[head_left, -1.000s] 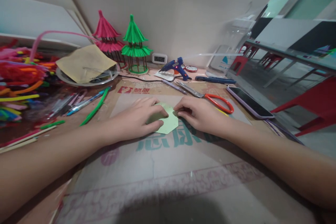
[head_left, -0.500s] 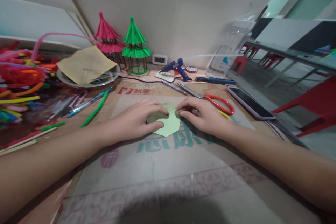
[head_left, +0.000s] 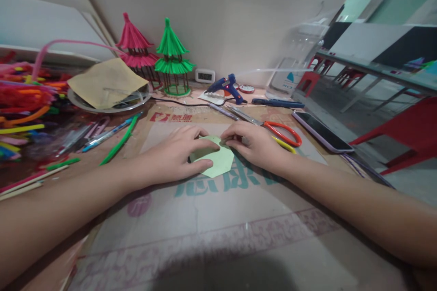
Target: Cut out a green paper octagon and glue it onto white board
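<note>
Head cam: lt-green paper polygon (head_left: 220, 161) flat on printed sheet (head_left: 205, 227), partly under L hand (head_left: 186, 152).
L hand spread, thumb + fingers on paper; R hand (head_left: 252, 145) fingertips bunched at upper-right edge, can't tell what's pinched. Past R hand: scissors (head_left: 265, 124), w/ phone (head_left: 322, 132) to right; farther back, blue glue gun (head_left: 225, 85) + green pagoda model (head_left: 175, 66).

Pale green paper (head_left: 220, 163), orange-handled scissors (head_left: 266, 124)

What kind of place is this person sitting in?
It looks like a craft workspace, perhaps in a shared room: there is a glue gun, a heap of fuzzy colored stems, and a green pagoda-shaped model by the wall.
</note>
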`<state>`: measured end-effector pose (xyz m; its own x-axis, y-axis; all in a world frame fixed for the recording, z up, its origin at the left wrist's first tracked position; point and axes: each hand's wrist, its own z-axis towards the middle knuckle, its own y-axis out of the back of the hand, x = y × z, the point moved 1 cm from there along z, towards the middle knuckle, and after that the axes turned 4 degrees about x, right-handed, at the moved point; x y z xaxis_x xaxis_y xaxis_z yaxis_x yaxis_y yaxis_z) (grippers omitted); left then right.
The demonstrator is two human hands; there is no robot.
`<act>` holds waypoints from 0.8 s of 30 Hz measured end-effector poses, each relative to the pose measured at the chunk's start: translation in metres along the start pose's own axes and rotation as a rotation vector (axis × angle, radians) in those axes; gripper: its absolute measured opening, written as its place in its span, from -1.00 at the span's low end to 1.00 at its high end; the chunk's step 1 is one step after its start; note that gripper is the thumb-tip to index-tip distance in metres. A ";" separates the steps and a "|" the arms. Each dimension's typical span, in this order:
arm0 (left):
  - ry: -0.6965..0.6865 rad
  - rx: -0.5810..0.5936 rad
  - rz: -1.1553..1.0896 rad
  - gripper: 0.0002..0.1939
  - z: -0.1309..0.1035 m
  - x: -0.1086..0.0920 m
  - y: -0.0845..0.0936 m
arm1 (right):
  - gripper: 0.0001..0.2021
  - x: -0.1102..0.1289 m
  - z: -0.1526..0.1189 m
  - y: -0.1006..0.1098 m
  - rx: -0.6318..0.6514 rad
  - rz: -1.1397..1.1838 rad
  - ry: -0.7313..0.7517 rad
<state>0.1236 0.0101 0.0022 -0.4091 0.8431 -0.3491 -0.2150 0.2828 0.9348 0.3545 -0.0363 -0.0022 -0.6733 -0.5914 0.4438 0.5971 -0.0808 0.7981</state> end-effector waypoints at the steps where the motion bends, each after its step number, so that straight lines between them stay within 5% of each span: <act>1: 0.004 0.006 0.002 -0.59 0.000 -0.001 0.000 | -0.82 0.001 0.001 0.001 0.017 -0.024 0.022; 6: 0.010 0.025 0.011 -0.60 0.001 -0.003 0.002 | -0.82 0.001 0.002 0.007 0.111 -0.122 0.022; 12: -0.012 0.005 -0.006 -0.62 0.000 -0.003 0.001 | -0.84 -0.002 -0.001 0.001 0.000 -0.043 0.049; 24: 0.151 -0.173 -0.138 -0.54 0.002 0.004 -0.001 | -0.88 0.006 -0.011 0.006 0.010 0.037 -0.123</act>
<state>0.1236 0.0139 0.0003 -0.4903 0.7204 -0.4905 -0.4209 0.2971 0.8571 0.3587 -0.0489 0.0011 -0.7000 -0.4908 0.5188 0.6183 -0.0529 0.7841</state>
